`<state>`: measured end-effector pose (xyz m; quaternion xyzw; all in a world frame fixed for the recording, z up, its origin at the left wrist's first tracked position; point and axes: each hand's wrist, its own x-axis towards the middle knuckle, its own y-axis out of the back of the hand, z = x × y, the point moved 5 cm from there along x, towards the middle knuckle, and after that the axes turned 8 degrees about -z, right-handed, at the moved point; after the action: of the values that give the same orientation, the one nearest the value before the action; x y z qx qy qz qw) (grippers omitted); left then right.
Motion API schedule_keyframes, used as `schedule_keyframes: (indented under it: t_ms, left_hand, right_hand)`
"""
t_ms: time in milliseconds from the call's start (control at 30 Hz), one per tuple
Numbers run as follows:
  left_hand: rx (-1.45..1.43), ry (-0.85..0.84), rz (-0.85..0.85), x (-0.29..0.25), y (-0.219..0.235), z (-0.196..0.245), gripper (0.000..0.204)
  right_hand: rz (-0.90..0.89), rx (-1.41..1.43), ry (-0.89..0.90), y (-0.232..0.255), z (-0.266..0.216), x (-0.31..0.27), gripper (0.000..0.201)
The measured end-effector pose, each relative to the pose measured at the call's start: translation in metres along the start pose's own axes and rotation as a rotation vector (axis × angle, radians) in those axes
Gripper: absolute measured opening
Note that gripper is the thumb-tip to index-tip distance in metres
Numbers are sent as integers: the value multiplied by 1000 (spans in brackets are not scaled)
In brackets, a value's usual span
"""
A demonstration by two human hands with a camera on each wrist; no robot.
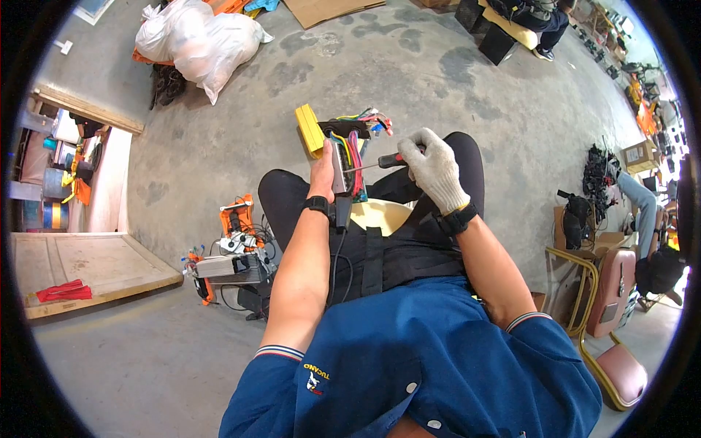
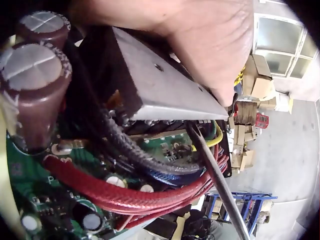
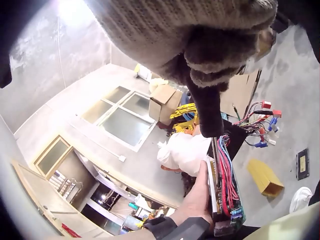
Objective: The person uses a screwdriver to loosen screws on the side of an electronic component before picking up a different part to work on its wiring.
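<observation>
My bare left hand (image 1: 321, 174) grips a green circuit board (image 2: 65, 150) by its silver metal bar (image 2: 167, 92). Thick red wires (image 2: 100, 195) and black wires curve over the board, beside large brown capacitors (image 2: 32, 95). In a knitted glove, my right hand (image 1: 438, 171) holds a screwdriver (image 1: 391, 160) by its dark handle. Its shaft runs toward the left hand, and the tip meets the bar's lower edge in the left wrist view. Coloured leads with connectors (image 1: 380, 124) spread from the board's far end. A yellow metal housing (image 1: 309, 131) stands just beyond the left hand.
A pale yellow round surface (image 1: 380, 216) lies between the knees. Left of the legs sits a finned metal unit (image 1: 230, 269) with cables and orange parts. White bags (image 1: 197, 44) lie on the floor ahead; a pink chair (image 1: 612, 292) stands at right.
</observation>
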<state>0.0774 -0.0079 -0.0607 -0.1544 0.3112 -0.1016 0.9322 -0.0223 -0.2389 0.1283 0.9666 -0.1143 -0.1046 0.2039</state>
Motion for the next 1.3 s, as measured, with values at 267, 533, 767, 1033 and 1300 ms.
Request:
schedule_keyframes:
  t_ms: [267,533,767,1033,1300]
  left_hand:
    - [-25,10,-3,-9,-6,6,72]
    - [16,-12,10,-6,-3,5,71]
    - [35,-26,7,-14,-9,11,70]
    - [-17,-44,-17,-13,-10,9,66]
    - [-61,-5,-34,-1,-1,1,74]
  right_hand:
    - [30,-55,77,-1,-13,-5,23]
    - [-63,-76,-66,2,-8,-3,35]
    - [-226,-83,-187,7,-5,-3,46]
    - [-256,-110,-123,8,-2,-1,41]
    - [-280,-87,222,8,-14,-5,34]
